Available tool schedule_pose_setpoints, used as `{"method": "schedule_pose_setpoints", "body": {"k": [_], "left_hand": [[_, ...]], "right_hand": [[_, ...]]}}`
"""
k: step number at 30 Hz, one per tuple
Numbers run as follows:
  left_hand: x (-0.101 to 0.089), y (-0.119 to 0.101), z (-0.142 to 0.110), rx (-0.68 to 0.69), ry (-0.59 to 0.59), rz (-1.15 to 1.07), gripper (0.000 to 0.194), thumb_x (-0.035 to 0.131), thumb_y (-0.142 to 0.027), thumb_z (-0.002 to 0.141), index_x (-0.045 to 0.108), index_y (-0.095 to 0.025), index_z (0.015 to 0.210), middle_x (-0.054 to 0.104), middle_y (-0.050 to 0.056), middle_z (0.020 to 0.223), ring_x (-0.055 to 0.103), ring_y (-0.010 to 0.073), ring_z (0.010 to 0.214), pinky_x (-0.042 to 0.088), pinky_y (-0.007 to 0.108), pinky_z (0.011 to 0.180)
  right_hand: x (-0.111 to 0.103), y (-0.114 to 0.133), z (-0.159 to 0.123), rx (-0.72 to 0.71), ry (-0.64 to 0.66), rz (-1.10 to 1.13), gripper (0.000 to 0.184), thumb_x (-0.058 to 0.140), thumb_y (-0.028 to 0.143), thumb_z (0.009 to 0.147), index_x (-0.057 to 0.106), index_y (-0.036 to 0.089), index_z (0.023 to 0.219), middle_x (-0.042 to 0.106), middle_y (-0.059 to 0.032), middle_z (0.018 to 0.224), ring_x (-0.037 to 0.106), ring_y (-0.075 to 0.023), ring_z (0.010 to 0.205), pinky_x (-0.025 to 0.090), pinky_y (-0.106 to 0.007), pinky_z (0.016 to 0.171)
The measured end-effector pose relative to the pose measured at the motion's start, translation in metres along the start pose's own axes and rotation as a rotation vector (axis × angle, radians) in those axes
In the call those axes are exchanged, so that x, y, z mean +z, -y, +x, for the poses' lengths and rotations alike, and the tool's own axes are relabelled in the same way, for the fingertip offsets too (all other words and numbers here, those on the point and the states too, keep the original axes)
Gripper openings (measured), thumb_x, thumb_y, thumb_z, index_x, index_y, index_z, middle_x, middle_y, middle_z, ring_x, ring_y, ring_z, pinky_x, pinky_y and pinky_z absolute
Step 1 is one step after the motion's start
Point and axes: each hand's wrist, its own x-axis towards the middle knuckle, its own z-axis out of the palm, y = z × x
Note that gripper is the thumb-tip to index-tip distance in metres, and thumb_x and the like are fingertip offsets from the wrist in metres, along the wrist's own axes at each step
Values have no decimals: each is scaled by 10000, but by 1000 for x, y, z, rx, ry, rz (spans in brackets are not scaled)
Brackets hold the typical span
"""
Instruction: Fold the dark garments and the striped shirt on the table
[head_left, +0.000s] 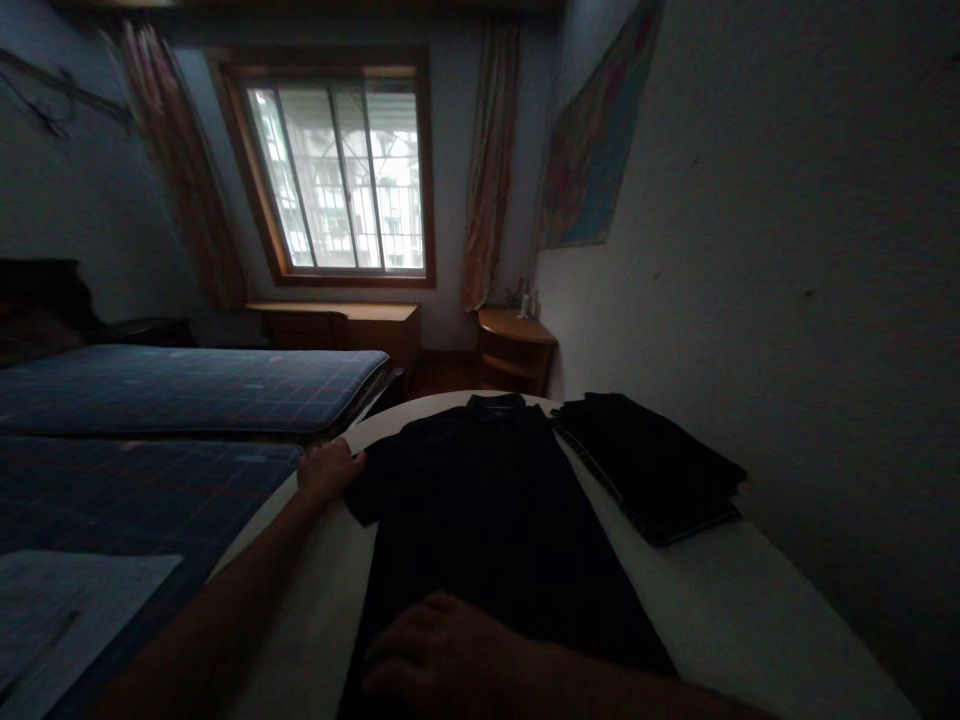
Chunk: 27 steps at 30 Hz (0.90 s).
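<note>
A dark short-sleeved shirt point(487, 510) lies spread flat on a white table point(720, 590), collar towards the far end. My left hand point(328, 468) reaches out to the shirt's left sleeve, its fingers curled and pinching the sleeve edge. My right hand point(439, 655) rests flat on the shirt's lower part near me, fingers lying spread on the cloth. The room is dim, so finer detail of the fingers is hard to see.
A stack of folded dark clothes point(649, 465) sits on the table's right side by the wall. Blue checked mattresses point(172, 385) lie to the left. A wooden desk point(352, 325) and corner stand point(514, 350) are under the window point(341, 175).
</note>
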Motion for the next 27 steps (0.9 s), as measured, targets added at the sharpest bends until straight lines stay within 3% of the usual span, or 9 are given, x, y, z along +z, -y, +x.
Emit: {"method": "schedule_pose_setpoints", "body": {"k": [1,5,11,15,18,23,27], "left_hand": [[0,0,-3,-11,-3,-2,539,419,-536,850,674,-110,1058,694,215,1078,637,383,1036,487,454,823],[2,0,-13,-16,-41,-43,532,486,-508,819,662,-62,1049,668,269,1109,604,426,1086,476,493,850],[1,4,-15,-16,-72,-189,286,465,-318,847,652,-122,940,702,215,1005,656,375,982,478,450,827],[-1,5,-11,-83,-139,-356,248,489,-324,855,603,-161,1004,713,146,898,685,320,878,496,389,762],[-1,4,-10,-119,-233,-480,243,515,-318,853,583,-170,1033,703,143,972,673,302,943,501,373,791],[-4,-4,-9,-87,-364,-671,269,524,-348,878,566,-164,1069,679,118,1040,667,245,934,518,350,826],[-14,-21,-16,2,-389,-933,363,566,-397,867,526,-162,1141,665,99,1051,665,174,713,537,297,663]], "right_hand": [[-4,-13,9,69,-71,-27,455,532,480,950,541,205,1313,558,-75,1409,500,-241,1290,362,-414,1103],[-22,-60,39,363,-271,-153,492,499,451,963,547,121,1324,524,-153,1433,463,-290,1330,357,-453,1101],[-34,-110,78,568,-285,-193,620,391,476,992,442,38,1428,409,-195,1514,337,-315,1423,279,-473,1158],[-35,-125,101,665,-322,-176,602,312,403,1006,377,26,1470,356,-188,1546,294,-310,1445,255,-485,1166],[-27,-132,107,741,-290,-156,600,298,328,989,307,17,1502,296,-183,1575,242,-311,1465,218,-504,1174],[-4,-145,101,760,-202,-76,676,370,369,954,263,14,1518,209,-189,1600,155,-324,1487,105,-535,1188],[-1,-151,99,739,-407,171,628,468,314,911,379,54,1476,305,-178,1571,186,-294,1484,39,-491,1195]]}}
